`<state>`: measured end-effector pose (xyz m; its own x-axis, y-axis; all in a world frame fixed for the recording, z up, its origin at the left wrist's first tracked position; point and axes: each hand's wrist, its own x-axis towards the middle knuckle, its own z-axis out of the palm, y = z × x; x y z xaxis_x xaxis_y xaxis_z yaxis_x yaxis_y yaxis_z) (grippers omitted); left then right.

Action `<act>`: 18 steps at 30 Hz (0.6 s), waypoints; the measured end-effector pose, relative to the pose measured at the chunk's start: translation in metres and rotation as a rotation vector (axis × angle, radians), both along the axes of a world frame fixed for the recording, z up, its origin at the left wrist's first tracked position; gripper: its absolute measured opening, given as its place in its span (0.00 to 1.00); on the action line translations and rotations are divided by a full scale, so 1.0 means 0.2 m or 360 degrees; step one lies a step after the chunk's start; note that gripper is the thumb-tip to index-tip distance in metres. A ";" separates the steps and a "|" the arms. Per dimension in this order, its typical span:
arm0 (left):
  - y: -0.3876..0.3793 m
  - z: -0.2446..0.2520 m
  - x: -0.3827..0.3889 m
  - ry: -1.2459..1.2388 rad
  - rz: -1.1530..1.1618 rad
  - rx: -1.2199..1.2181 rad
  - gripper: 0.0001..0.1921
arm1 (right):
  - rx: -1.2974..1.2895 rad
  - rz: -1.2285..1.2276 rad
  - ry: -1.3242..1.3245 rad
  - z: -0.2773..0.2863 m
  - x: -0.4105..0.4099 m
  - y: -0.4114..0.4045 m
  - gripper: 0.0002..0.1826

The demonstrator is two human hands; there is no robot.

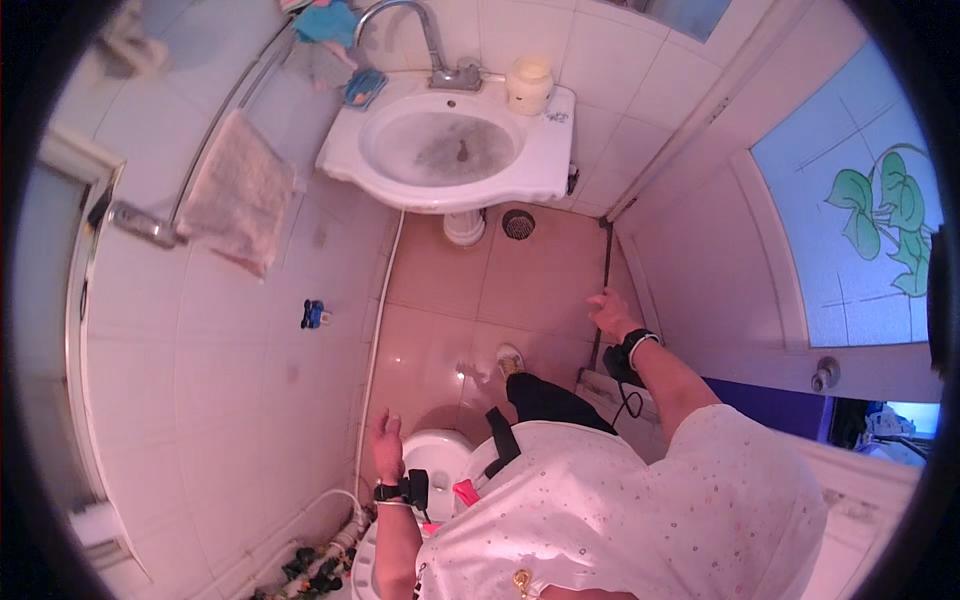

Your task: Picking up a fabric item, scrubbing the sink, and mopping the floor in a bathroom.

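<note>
My left hand point(387, 448) hangs in the air by the left tiled wall with nothing in it. Just to its right, below in the picture, is the white rim of what looks like a toilet point(437, 442), partly hidden by my arm and shirt. My right hand point(615, 315) is held out near the door frame, its fingers partly curled and holding nothing. Each wrist wears a black strap with a small black device; a cable hangs from the right device point(618, 364). Ahead, a white ceramic washbasin point(412, 193) with a chrome faucet point(456, 77) is fixed to the wall.
A cream jar point(529, 86) and a blue soap dish point(365, 88) stand on the basin. A towel point(241, 195) hangs from the left rail. The floor drain point(518, 223) lies below the basin. A white door point(705, 270) with a leaf-painted panel point(862, 217) stands at right.
</note>
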<state>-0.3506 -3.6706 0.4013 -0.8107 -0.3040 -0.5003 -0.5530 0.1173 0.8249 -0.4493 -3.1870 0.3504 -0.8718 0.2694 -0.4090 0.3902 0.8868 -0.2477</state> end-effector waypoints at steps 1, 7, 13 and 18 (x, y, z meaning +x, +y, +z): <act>0.03 0.01 -0.12 -0.0003 -0.0020 -0.0002 0.23 | -0.0166 -0.0024 0.0081 0.01 -0.05 0.03 0.21; 0.23 0.14 -0.61 0.0011 -0.0500 -0.0363 0.22 | -0.0793 0.0000 0.0359 0.33 -0.46 -0.16 0.22; 0.33 0.08 -0.97 0.0297 -0.0622 -0.0426 0.21 | -0.0791 0.0457 0.0651 0.60 -1.02 -0.37 0.21; 0.38 0.10 -1.38 0.0464 -0.0763 -0.0657 0.22 | -0.0560 0.0699 0.0350 0.62 -1.44 -0.60 0.25</act>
<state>-0.6271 -3.5944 0.4212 -0.9867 0.0026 -0.1624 -0.1247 0.6290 0.7673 -0.7378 -3.3070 0.4751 -0.9452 -0.2536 -0.2058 -0.0873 0.8035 -0.5889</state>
